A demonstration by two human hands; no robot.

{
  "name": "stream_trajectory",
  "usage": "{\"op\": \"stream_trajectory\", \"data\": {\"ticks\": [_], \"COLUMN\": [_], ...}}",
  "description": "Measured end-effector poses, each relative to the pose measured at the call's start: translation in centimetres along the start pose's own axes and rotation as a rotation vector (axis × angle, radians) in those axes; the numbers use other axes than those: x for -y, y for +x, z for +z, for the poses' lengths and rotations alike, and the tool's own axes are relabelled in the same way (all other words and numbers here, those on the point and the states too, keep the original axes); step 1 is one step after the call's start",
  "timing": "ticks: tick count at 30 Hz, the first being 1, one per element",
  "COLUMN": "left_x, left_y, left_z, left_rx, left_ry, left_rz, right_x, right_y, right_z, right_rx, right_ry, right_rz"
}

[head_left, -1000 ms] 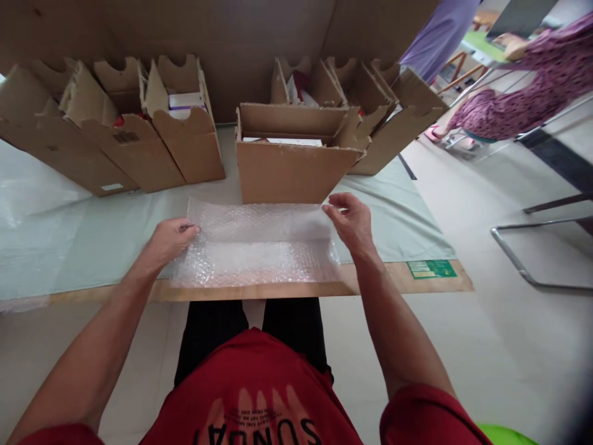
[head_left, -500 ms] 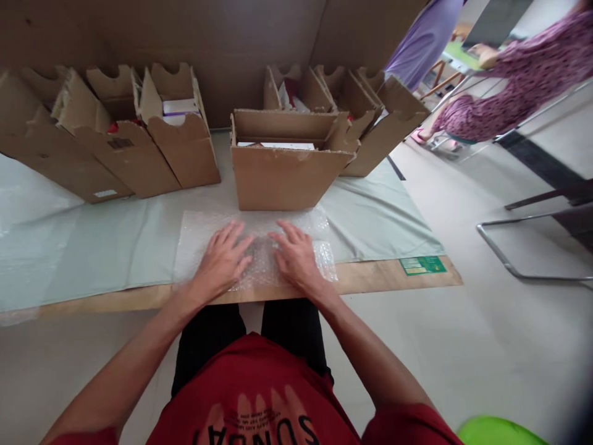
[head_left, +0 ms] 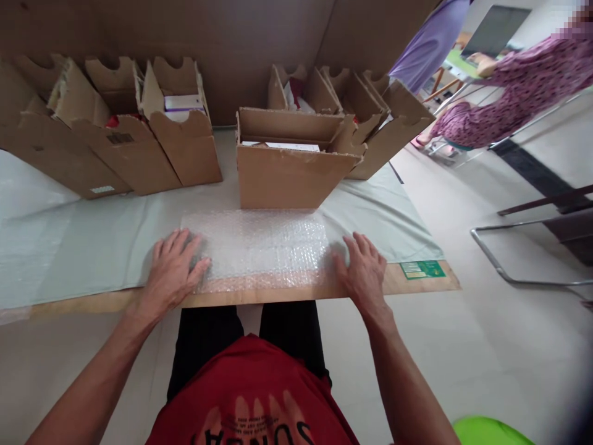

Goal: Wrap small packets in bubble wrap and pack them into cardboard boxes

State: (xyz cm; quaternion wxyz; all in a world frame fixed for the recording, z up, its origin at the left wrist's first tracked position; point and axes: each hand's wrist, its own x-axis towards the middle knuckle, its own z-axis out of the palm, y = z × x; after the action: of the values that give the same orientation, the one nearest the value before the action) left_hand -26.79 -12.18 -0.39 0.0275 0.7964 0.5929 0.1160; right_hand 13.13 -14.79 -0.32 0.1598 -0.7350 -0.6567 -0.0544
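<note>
Fingers spread and slack, grasping nothing: in the head view, the left hand [head_left: 170,269] lies palm down at the left end of a sheet of bubble wrap [head_left: 259,244], its thumb over the sheet's edge. The right hand [head_left: 364,269] is just beyond the right end, fingers parted and slightly bent, also holding nothing; whether its fingertips touch the plastic, I cannot tell.

The bubble wrap lies flat along the near side of the table, partly on a pale green cloth [head_left: 118,238] and partly on the bare wooden edge [head_left: 102,301]. Just beyond its far side stands a wide cardboard box [head_left: 282,179], open at the top, with something white inside.

Far left is a row of three cardboard holders; the middle holder [head_left: 134,157] contains something red, the right-hand holder [head_left: 185,154] white and purple packs [head_left: 181,105]. More holders stand behind the wide box, far right. A green label [head_left: 422,269] is on the near right corner of the wood. Farther right, a person in pink patterned clothes [head_left: 514,99] has a hand near a dark screen [head_left: 495,31].
</note>
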Motion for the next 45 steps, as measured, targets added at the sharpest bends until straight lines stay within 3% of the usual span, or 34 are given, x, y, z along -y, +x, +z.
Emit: {"op": "stream_trajectory", "data": {"ticks": [5, 7, 11, 16, 20, 25, 28, 32, 35, 38, 41, 45], "left_x": [-4.8, -6.1, -5.3, -3.7, -5.2, -7.7, -5.7, -0.3, 2.1, 1.5, -0.9, -3.0], "left_y": [3.3, 4.1, 2.9, 0.5, 2.2, 5.7, 5.1, 0.7, -2.5, -4.1, -4.3, -4.4], "left_z": [0.6, 1.0, 1.5, 0.8, -0.4, 0.1, 0.9, 0.4, -0.9, -1.9, -1.7, -0.7], "left_rx": [0.126, 0.176, 0.197, 0.204, 0.224, 0.252, 0.273, 0.169, 0.062, -0.005, 0.041, 0.057], "left_ry": [-0.044, -0.019, 0.019, -0.006, -0.057, -0.098, -0.058, -0.005, 0.029, 0.011, -0.04, -0.004], "left_rz": [0.139, 0.183, 0.239, 0.289, 0.312, 0.357, 0.302, 0.14, 0.084, 0.202, 0.401, 0.479], "right_x": [8.4, 10.1, 8.2, 5.2, 7.6, 11.2, 9.5, 3.5, 0.0, -1.0, -0.3, 0.9], "right_y": [2.1, 2.6, 0.9, -2.9, -1.6, 3.0, 3.1, 0.0, -2.5, -4.0, -4.7, -5.0], "right_z": [1.4, 2.1, 2.5, 0.7, -0.5, 1.1, 2.1, 1.4, -0.1, -1.4, -1.8, -1.7], "right_rx": [0.134, 0.196, 0.202, 0.172, 0.155, 0.241, 0.292, 0.217, 0.14, 0.133, 0.213, 0.211], "right_ry": [0.129, 0.152, 0.128, 0.1, 0.133, 0.196, 0.181, 0.111, 0.103, 0.174, 0.203, 0.119], "right_rz": [-0.352, -0.414, -0.374, -0.319, -0.33, -0.452, -0.44, -0.302, -0.269, -0.389, -0.56, -0.572]}}
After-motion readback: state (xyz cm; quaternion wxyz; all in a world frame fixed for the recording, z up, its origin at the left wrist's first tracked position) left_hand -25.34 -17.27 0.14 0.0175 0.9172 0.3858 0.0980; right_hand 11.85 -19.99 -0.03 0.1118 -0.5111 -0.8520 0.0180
